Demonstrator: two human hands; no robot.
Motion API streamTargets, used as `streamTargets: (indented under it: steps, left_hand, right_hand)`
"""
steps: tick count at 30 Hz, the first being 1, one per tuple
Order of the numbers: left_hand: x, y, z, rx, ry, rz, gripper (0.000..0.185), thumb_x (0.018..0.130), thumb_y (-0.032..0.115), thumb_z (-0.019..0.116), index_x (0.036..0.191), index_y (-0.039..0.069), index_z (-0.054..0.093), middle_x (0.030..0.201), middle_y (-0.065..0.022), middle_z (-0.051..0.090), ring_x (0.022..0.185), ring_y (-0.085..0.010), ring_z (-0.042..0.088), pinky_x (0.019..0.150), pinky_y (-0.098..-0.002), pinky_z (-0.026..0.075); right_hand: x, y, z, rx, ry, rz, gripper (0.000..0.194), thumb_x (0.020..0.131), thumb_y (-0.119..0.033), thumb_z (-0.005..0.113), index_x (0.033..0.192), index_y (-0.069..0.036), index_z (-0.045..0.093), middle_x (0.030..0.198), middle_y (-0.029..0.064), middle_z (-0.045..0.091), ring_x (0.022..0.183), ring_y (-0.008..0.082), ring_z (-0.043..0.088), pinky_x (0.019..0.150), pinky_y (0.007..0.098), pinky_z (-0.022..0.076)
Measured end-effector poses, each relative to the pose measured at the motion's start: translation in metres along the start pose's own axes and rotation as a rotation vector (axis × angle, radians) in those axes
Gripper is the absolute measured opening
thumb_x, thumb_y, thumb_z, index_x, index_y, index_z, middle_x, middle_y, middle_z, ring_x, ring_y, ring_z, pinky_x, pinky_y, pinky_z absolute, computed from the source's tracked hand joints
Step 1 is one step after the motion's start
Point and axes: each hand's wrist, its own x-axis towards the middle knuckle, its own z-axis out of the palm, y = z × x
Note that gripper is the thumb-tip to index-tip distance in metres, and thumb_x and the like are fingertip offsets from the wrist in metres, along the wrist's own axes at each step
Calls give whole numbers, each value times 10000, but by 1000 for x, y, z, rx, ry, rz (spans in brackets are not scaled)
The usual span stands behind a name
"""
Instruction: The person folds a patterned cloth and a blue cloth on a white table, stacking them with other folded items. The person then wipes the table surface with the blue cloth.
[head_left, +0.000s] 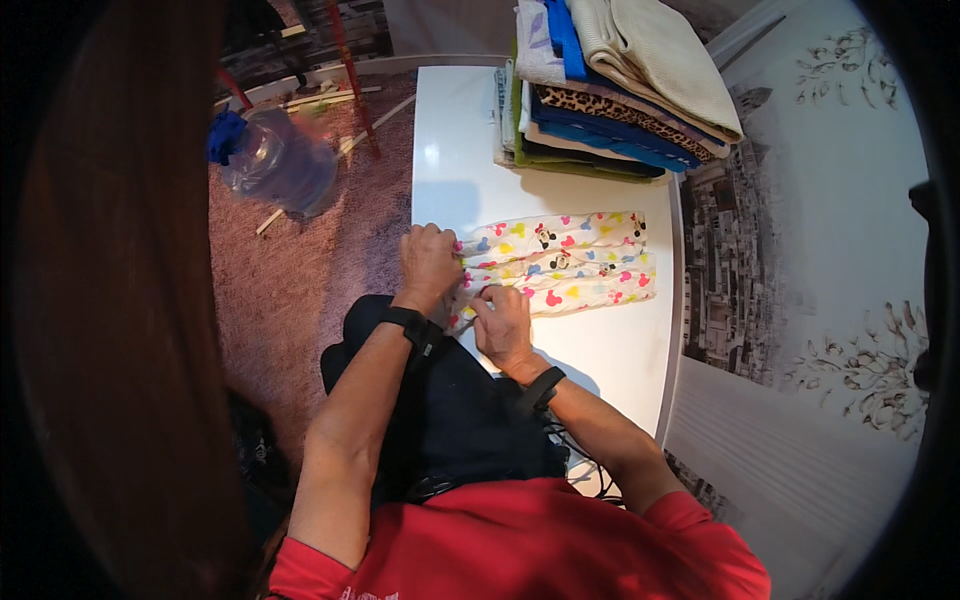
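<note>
White cloth trousers or a similar garment (555, 259), printed with colourful cartoon mouse figures, lie flattened and wrinkled on the white table (615, 352); the exact kind of garment cannot be told. My left hand (431, 259) grips the gathered edge nearest me, at the table's left side. Lower and to the right, my right hand (504, 322) pinches the same end between thumb and fingers. The cloth's far end points right, towards the wall. Both wrists wear black bands. Part of the gathered edge is hidden beneath my fingers.
A tall stack of folded towels and fabrics (615, 112) stands at the table's back right. The patterned wall (825, 225) borders the right side. On the pink carpet (262, 300) at left are a clear plastic bottle (281, 161) and wooden strips (390, 116). Black cables (600, 480) hang near my right elbow.
</note>
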Motion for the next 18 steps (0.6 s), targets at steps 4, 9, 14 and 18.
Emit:
streamTargets:
  steps: [4, 9, 14, 18]
  left_hand:
    - [-11, 6, -19, -24, -104, -56, 163, 732, 127, 683, 878, 53, 693, 869, -168, 691, 927, -340, 640, 807, -472, 468]
    - [-33, 13, -29, -292, -353, -234, 377, 751, 117, 654, 1113, 9, 652, 949, -237, 705, 913, -389, 687, 806, -460, 534]
    - [-66, 40, -22, -501, -433, -143, 670, 762, 73, 620, 1422, 46, 505, 939, -249, 703, 851, -335, 711, 781, -413, 555]
    - [-72, 56, -34, -614, -568, -258, 741, 749, 21, 606, 1474, 94, 471, 869, -168, 695, 673, -212, 675, 616, -338, 568]
  right_hand:
    - [-1, 11, -9, 90, -10, -49, 286, 691, -11, 666, 963, -96, 671, 992, 76, 584, 953, 299, 533, 817, 417, 410]
    - [-25, 38, -51, 88, -87, -146, 234, 713, -11, 634, 939, -66, 657, 987, 77, 610, 948, 297, 544, 823, 420, 407]
    - [-55, 58, -86, -4, -136, -136, 328, 697, -9, 634, 1018, -71, 666, 1040, 89, 603, 1016, 298, 544, 878, 425, 399]
    - [-76, 53, -91, -34, -152, -124, 445, 709, -23, 654, 1151, -76, 650, 1114, 116, 581, 1091, 318, 527, 906, 430, 394]
